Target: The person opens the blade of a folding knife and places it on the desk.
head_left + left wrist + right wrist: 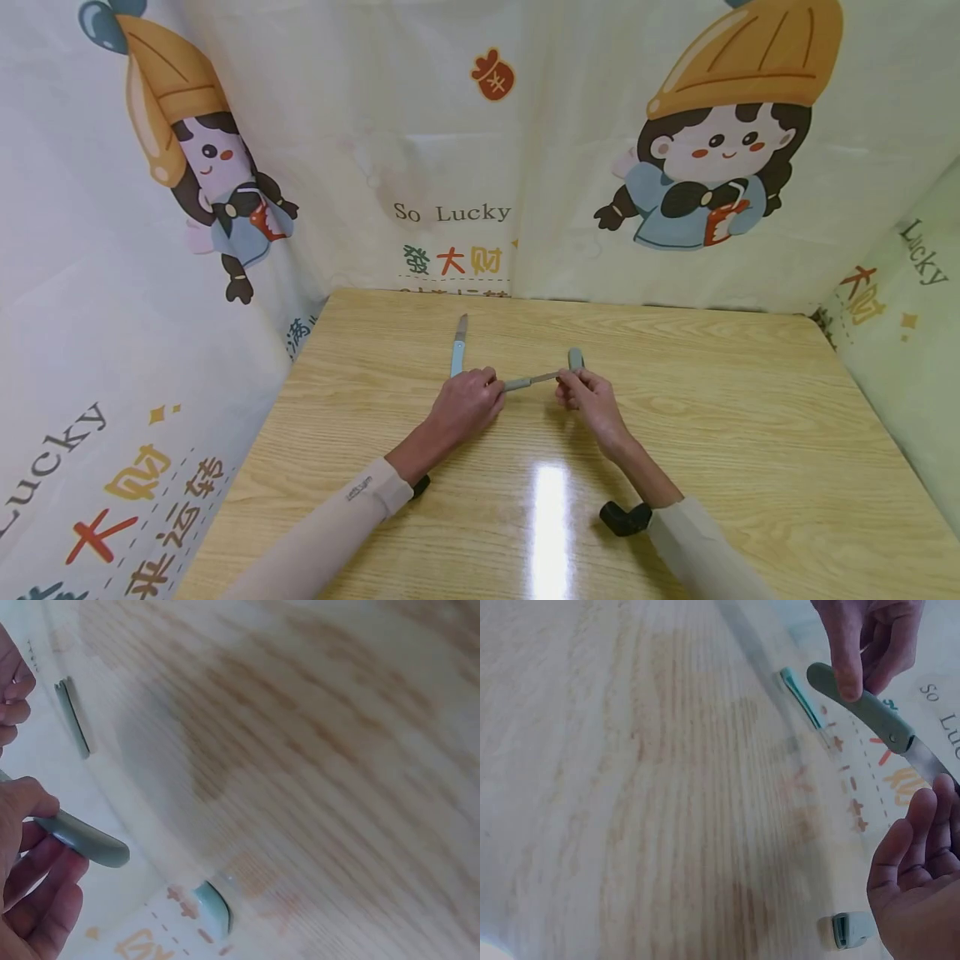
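A folding knife (517,384) with a grey-green handle is held up between both hands, blade out. My left hand (471,395) grips its handle (862,712), thumb on one side and fingers on the other. The blade (544,377) points right, and the thumb and fingertips of my right hand (596,404) pinch it near the tip. Beyond my left hand lies a light-blue knife (458,350), its blade extended away from me. Just behind my right hand, a grey-green slotted piece (575,358) lies on the table; whether it holds a blade I cannot tell.
The wooden table (720,433) reflects a bright light strip near its front. A printed cloth (420,125) hangs behind the table and along both sides. Black straps or mounts (626,518) sit at the wrists.
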{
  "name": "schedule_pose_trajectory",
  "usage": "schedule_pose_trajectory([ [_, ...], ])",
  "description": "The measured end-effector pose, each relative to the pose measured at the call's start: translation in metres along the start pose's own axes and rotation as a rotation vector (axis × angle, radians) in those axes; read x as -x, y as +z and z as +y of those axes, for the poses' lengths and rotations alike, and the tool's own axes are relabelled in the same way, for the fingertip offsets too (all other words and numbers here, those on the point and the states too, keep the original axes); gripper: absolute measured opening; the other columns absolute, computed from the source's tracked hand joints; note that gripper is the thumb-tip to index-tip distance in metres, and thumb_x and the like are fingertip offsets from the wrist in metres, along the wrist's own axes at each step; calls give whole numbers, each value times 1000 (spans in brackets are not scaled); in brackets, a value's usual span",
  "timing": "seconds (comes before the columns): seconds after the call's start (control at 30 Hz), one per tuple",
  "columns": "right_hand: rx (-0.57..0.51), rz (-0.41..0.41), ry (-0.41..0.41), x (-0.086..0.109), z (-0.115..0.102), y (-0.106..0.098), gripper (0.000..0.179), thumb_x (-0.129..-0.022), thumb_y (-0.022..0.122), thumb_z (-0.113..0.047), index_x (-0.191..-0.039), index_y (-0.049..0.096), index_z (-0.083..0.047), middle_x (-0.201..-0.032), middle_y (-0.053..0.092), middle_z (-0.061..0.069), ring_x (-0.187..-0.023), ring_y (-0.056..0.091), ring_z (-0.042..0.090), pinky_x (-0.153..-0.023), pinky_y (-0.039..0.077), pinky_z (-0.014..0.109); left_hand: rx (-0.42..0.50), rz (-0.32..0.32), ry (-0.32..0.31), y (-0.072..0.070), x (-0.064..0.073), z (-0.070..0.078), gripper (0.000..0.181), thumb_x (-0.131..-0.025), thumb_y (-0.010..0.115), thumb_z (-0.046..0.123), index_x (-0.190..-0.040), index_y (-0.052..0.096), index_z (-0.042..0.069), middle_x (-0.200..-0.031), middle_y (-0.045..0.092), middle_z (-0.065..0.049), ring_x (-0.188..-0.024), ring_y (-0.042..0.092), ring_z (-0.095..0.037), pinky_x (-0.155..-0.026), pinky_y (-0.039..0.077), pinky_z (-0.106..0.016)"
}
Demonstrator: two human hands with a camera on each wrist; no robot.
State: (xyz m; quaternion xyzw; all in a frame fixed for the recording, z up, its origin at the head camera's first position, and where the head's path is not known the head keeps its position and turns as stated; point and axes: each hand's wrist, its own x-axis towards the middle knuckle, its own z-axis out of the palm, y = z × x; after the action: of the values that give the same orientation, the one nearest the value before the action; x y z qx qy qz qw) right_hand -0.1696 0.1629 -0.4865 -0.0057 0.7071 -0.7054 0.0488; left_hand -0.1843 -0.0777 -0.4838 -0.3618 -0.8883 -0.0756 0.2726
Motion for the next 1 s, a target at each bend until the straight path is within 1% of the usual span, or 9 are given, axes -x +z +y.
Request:
schedule_pose_trajectory([
  [0.1, -22, 4, -17, -1, -1, -1, 51, -107, 56, -33, -112, 57, 18, -85, 62, 9, -78, 61, 26, -73, 55, 36, 51, 7, -42, 3, -3, 0, 6, -90, 77, 14, -86, 79, 10, -80, 62, 0, -61, 59, -10, -53, 49, -23],
  [0.2, -28, -2, -15, -1, 0, -2, 51, -107, 56, -33, -115, 57, 18, -85, 62, 8, -78, 61, 24, -74, 55, 36, 139, -8, -117, 5, -5, -1, 6, -92, 75, 13, -91, 80, 9, -83, 64, -1, -63, 62, -9, -53, 51, -23],
  [0.3, -24, -8, -4, 0, 2, -2, 49, -107, 55, -32, -113, 57, 16, -85, 63, 7, -77, 61, 21, -73, 54, 35, 286, -45, -236, 6, -8, -2, 10, -94, 73, 13, -95, 80, 6, -84, 66, -2, -68, 65, -9, -56, 52, -23],
  [0.43, -15, -13, 5, 2, 4, 0, 44, -107, 55, -30, -109, 58, 14, -85, 63, 8, -76, 60, 18, -73, 54, 34, 512, -106, -423, 7, -15, -5, 15, -97, 70, 14, -101, 80, 4, -87, 70, -2, -75, 68, -11, -65, 55, -26],
  [0.6, 7, -27, 8, 4, 5, 0, 39, -108, 55, -24, -111, 59, 15, -88, 63, 11, -81, 61, 22, -76, 54, 35, 744, -178, -637, 9, -23, -8, 19, -98, 68, 15, -108, 80, 4, -96, 76, -5, -81, 70, -14, -71, 56, -33],
  [0.7, 23, -38, 13, 5, 6, -1, 36, -108, 55, -22, -112, 59, 13, -90, 64, 13, -84, 62, 26, -77, 54, 36, 792, -204, -721, 13, -28, -11, 19, -98, 69, 17, -107, 81, 5, -98, 76, -5, -87, 71, -16, -75, 56, -36],
  [0.77, 26, -49, 17, 5, 7, -3, 34, -108, 55, -21, -112, 60, 12, -92, 64, 15, -85, 62, 28, -77, 54, 36, 804, -222, -752, 16, -31, -13, 19, -98, 69, 16, -105, 81, 4, -95, 77, -5, -87, 71, -17, -75, 56, -35],
  [0.9, 33, -57, 21, 6, 10, -3, 34, -108, 55, -21, -112, 59, 13, -94, 64, 19, -85, 63, 27, -78, 54, 36, 838, -280, -811, 20, -35, -16, 18, -99, 68, 15, -102, 81, 3, -79, 75, -4, -74, 70, -16, -63, 51, -29],
  [1.0, 38, -46, 14, 7, 10, -2, 36, -108, 54, -21, -113, 59, 14, -94, 64, 21, -85, 63, 26, -77, 54, 35, 840, -323, -844, 24, -36, -17, 19, -99, 68, 16, -98, 82, 3, -68, 71, -2, -61, 65, -14, -53, 43, -25],
])
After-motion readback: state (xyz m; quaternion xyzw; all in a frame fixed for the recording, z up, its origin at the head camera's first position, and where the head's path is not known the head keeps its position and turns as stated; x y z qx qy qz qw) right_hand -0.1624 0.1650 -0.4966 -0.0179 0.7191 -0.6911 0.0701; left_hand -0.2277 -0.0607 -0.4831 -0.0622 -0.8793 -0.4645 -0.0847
